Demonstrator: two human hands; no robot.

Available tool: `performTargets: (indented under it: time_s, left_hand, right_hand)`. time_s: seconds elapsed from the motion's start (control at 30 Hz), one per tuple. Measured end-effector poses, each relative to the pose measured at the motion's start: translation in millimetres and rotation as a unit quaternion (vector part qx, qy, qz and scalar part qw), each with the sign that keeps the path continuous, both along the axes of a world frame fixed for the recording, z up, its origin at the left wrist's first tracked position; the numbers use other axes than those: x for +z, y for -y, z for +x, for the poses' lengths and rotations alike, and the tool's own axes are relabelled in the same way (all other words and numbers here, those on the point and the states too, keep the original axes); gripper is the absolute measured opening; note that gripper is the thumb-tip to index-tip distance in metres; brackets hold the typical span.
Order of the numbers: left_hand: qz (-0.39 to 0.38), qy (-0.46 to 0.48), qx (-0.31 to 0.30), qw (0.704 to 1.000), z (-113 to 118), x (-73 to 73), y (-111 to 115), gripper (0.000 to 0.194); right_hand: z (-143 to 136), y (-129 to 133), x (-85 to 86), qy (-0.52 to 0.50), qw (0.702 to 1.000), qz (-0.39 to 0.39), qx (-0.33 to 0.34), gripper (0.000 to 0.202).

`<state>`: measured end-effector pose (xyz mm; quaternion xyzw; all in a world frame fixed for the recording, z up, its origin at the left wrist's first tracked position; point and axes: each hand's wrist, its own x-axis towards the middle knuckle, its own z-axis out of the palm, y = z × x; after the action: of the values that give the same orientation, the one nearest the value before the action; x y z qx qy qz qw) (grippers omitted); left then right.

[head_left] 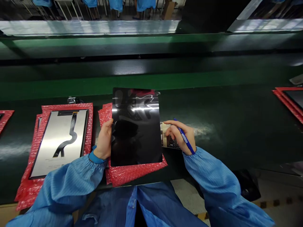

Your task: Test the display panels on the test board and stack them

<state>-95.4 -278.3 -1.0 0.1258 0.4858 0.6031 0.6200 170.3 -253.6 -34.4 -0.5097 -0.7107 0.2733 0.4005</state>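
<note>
Glossy black, the rectangular screen panel [136, 138] lay over red bubble wrap [132, 175], long axis pointing forward; the left hand [104, 140] gripped its left edge, while the half-curled right hand [181, 138], holding a slim blue pen [186, 139], sat just off its right.

I've got a dark green, glossy surface [224, 116]. Middle red bubble wrap [132, 175] lies on it before me. Left of that wrap: red wrap stack [28, 186], then another red wrap [7, 118]. Well right of it: red sleeve [288, 102].
</note>
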Motion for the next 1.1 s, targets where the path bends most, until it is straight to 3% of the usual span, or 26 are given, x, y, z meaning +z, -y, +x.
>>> performTargets:
  time_s: [0.07, 0.13, 0.2, 0.27, 0.33, 0.37, 0.5, 0.53, 0.6, 0.67, 0.73, 0.8, 0.87, 0.93, 1.0, 1.1]
  left_hand:
    - [0.008, -0.011, 0.006, 1.0, -1.2, 1.4, 4.6, 0.018]
    - [0.039, -0.069, -0.009, 0.997, -8.8, 9.3, 9.3, 0.016]
    - [0.104, -0.2, -0.057, 0.973, -23.5, 22.5, 13.4, 0.016]
    - [0.17, -0.356, -0.13, 0.91, -41.5, 36.5, 16.8, 0.012]
    - [0.213, -0.497, -0.209, 0.815, -56.3, 45.1, 19.9, 0.019]
    - [0.223, -0.571, -0.243, 0.752, -61.2, 45.8, 21.5, 0.031]
    - [0.172, -0.833, -0.32, 0.418, -68.4, 27.8, 28.5, 0.081]
    - [0.152, -0.86, -0.331, 0.357, -70.0, 22.0, 30.2, 0.085]
    - [0.122, -0.882, -0.349, 0.293, -75.2, 15.2, 32.7, 0.086]
    - [0.095, -0.893, -0.333, 0.289, -79.9, 16.9, 33.2, 0.078]
    - [0.09, -0.897, -0.292, 0.319, -78.1, 23.8, 31.3, 0.064]
    - [0.137, -0.884, -0.278, 0.351, -64.9, 28.7, 28.0, 0.053]
    - [0.234, -0.847, -0.316, 0.356, -41.2, 25.8, 24.8, 0.044]
    - [0.335, -0.801, -0.366, 0.335, -13.1, 13.7, 23.2, 0.037]
    - [0.4, -0.773, -0.38, 0.314, 11.2, -3.6, 22.8, 0.035]
    - [0.431, -0.772, -0.356, 0.303, 30.2, -26.6, 23.0, 0.035]
  right_hand:
    - [-22.1, -0.4, 18.8, -0.097, 0.985, -0.109, 0.093, 0.03]
    - [-38.5, -6.8, 35.3, -0.137, 0.97, -0.145, 0.137, 0.03]
    - [-48.2, -18.3, 46.9, -0.142, 0.976, -0.092, 0.139, 0.028]
    - [-53.2, -32.0, 51.5, -0.123, 0.984, 0.007, 0.132, 0.022]
    - [-56.3, -44.2, 48.4, -0.078, 0.981, 0.099, 0.148, 0.014]
    - [-57.6, -48.7, 44.1, -0.053, 0.976, 0.134, 0.164, 0.012]
    - [-57.3, -54.6, 16.2, 0.02, 0.952, 0.195, 0.233, 0.026]
    - [-55.0, -53.8, 9.6, 0.044, 0.945, 0.207, 0.248, 0.027]
    - [-48.7, -52.2, 1.1, 0.096, 0.933, 0.237, 0.252, 0.028]
    - [-44.4, -53.1, 0.3, 0.116, 0.936, 0.261, 0.204, 0.025]
    - [-48.1, -59.4, 5.2, 0.097, 0.953, 0.25, 0.14, 0.022]
    - [-63.0, -72.1, 10.8, 0.093, 0.965, 0.215, 0.118, 0.021]
    - [-86.4, -89.4, 13.5, 0.125, 0.968, 0.176, 0.129, 0.034]
    - [-111.6, -107.2, 13.3, 0.18, 0.963, 0.144, 0.141, 0.045]
    - [-131.2, -120.9, 13.1, 0.223, 0.956, 0.129, 0.14, 0.035]
    - [-141.9, -128.7, 16.1, 0.245, 0.949, 0.149, 0.131, 0.018]
